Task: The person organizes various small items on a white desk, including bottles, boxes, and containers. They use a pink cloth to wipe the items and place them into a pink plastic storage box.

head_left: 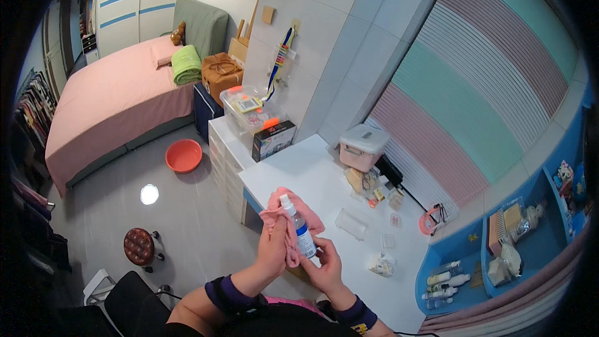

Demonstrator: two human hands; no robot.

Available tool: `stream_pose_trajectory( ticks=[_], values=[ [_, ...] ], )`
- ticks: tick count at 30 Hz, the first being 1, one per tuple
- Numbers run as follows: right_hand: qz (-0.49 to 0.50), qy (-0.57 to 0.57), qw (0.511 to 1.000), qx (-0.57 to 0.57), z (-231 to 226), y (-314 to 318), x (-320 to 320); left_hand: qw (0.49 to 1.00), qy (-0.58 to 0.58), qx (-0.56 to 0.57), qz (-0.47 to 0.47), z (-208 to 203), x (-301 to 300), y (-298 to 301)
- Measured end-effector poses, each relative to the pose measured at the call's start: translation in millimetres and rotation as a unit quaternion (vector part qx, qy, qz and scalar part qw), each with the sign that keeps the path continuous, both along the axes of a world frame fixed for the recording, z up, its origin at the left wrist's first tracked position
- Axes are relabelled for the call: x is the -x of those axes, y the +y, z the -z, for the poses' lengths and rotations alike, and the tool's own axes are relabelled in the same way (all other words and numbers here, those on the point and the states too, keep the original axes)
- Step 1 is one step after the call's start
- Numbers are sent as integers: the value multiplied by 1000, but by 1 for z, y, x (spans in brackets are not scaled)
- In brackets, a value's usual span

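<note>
a small clear spray bottle (299,228) with a white cap and a blue label is held upright above the near edge of the white desk (312,171), between the two hands. the right hand (326,266) is closed around the lower part of the bottle, its fingers wrapped on the base from below. the left hand (273,251) is clamped on a pink cloth (281,212), which is bunched behind and to the left of the bottle and is pressed against its side. both wrists are covered by dark purple cuffs (228,293). further back on the desk, a pink storage box with a white lid (363,147) is seen near the wall, with small items clustered just beside it. a clear plastic tray (351,223) is lying to the right of the bottle, well apart from the hands, and a small crumpled white packet (380,264) is lying nearer the desk's front edge. at the left end of the desk a black box (273,140) is standing in front of a clear container with orange clips (249,107). on the grey floor an orange basin (183,155) and a round brown stool (140,246) are seen, and a bed with a pink cover (106,109) is set against the far wall.
</note>
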State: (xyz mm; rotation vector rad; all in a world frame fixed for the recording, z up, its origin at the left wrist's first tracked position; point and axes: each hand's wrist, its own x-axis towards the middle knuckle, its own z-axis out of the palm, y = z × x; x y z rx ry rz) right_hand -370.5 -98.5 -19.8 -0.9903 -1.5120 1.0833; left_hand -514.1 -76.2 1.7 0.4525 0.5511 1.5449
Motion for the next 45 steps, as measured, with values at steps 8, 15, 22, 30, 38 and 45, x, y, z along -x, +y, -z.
stream_pose_trajectory(
  ticks=[8,15,22,30,38,45],
  values=[
    [47,-78,993,-71,12,3,-12,973,206,-96,-50,29,-25,7],
    [-46,144,986,75,10,-1,-18,996,71,42,-30,25,-31,21],
    [115,-40,993,1,29,6,-49,976,126,-89,157,45,-40,8],
    [74,-36,990,111,14,2,-94,954,203,-90,201,62,-65,26],
    [173,-48,969,170,37,-24,-152,916,312,-103,229,62,-145,30],
    [337,-190,917,99,20,-47,-217,871,200,49,445,91,-227,29]
  ],
)
